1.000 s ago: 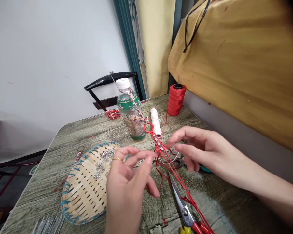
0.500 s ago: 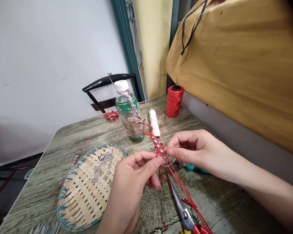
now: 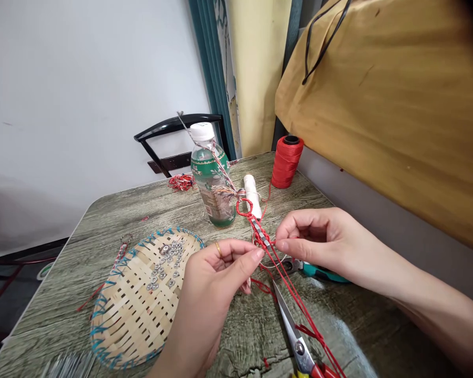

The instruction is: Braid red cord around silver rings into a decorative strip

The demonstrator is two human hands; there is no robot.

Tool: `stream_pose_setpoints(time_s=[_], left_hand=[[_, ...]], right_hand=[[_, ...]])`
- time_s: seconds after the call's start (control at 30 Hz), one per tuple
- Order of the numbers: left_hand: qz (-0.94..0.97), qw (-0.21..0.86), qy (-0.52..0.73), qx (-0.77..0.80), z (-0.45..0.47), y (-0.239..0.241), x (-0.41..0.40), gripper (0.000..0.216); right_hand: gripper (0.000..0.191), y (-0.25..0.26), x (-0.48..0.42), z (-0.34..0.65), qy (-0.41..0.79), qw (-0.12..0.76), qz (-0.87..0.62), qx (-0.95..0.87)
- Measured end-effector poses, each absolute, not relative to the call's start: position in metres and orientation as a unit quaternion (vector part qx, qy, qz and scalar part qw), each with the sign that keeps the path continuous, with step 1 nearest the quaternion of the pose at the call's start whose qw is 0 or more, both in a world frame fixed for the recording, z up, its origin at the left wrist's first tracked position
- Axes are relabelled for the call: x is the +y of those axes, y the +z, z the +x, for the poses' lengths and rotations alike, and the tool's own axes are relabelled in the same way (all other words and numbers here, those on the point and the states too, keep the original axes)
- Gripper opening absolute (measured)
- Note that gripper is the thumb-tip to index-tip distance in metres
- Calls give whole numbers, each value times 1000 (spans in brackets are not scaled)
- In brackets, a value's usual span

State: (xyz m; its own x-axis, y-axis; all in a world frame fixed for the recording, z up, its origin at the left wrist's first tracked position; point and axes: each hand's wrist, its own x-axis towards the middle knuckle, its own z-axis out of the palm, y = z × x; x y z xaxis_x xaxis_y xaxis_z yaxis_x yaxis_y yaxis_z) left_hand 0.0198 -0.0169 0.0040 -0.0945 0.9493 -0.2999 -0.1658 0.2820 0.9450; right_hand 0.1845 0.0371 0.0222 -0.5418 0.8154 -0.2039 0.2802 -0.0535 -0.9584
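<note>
A red cord braid with metal nuts (image 3: 261, 232) set along its middle runs down from a red cord ring (image 3: 238, 206). That ring is tied by multicoloured strings to a plastic bottle (image 3: 209, 170). At the braid's lower end my left hand (image 3: 216, 278) is closed, thumb and forefinger pinching a red cord. Right of the braid, my right hand (image 3: 319, 236) is also closed in a pinch on a red cord reaching out from it. Long red cords (image 3: 299, 302) hang from the braid toward the lower right, passing over the scissors (image 3: 289, 323).
A woven bamboo tray (image 3: 136, 315) with several loose nuts (image 3: 170, 262) lies at left. Behind stand a red cord spool (image 3: 287, 163) and a white thread roll (image 3: 252, 195). Teal-handled pliers (image 3: 319, 272) lie under my right hand. A red string tangle (image 3: 181, 182) sits near the far edge.
The view has shifted slightly. My hands are a little farther apart, and a red cord now shows between the braid and my right fingertips. More of the pliers is visible.
</note>
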Motion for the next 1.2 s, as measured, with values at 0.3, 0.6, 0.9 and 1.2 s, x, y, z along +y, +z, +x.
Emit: stream_pose_setpoints(time_s=[0.3, 0.6, 0.9, 1.2], left_hand=[[369, 564, 492, 550, 20, 1, -16, 11], [350, 611, 484, 520, 21, 4, -17, 7], [338, 635, 459, 521, 23, -1, -10, 22], [324, 613, 503, 516, 23, -1, -14, 12]], right_hand=[[19, 15, 41, 185, 567, 270, -424, -652], [23, 16, 42, 186, 611, 246, -406, -633], [19, 16, 46, 182, 646, 196, -422, -605], [21, 8, 42, 184, 630, 234, -428, -604]])
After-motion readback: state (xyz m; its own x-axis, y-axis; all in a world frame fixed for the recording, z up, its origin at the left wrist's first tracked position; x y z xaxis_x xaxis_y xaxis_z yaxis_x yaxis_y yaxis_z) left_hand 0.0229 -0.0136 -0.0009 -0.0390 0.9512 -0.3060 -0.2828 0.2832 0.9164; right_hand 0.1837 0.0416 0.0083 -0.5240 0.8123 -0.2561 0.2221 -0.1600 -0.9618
